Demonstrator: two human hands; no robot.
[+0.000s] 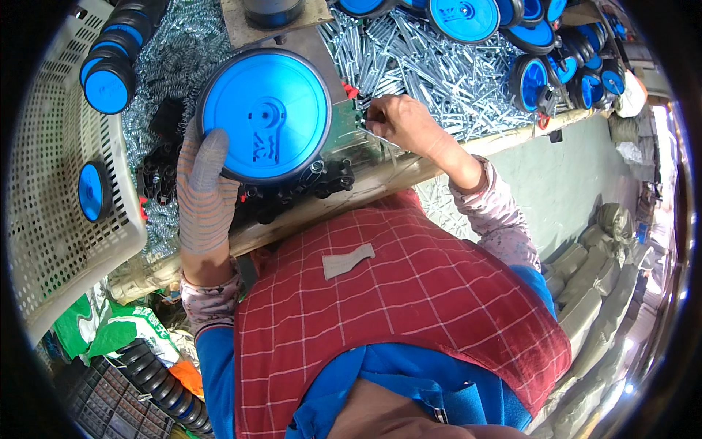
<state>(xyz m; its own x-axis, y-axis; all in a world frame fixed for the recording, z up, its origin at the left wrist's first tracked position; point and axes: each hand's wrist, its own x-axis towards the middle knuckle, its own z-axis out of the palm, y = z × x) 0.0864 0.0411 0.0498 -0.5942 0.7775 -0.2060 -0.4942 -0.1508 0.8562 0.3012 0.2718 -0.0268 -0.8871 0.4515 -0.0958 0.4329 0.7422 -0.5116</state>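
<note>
A large blue wheel [296, 110] with a black tyre stands at the bench edge, its blue face toward me. My left hand [205, 190], in a striped grey glove, grips its lower left rim, thumb across the face. To the right of the wheel, my bare right hand [402, 123] has its fingers pinched together above a green surface. Whatever lies between those fingertips is too small and hidden to name. Beyond that hand spreads a heap of silvery metal pins [424, 66]. Small black parts [333, 178] lie below the wheel along the edge.
A white perforated basket [55, 154] stands at left with several small blue wheels [108, 89]. Metal springs [183, 44] are heaped beside it. More blue wheels [464, 16] are piled at the far right. Wrapped bundles [585, 293] lie on the floor at right.
</note>
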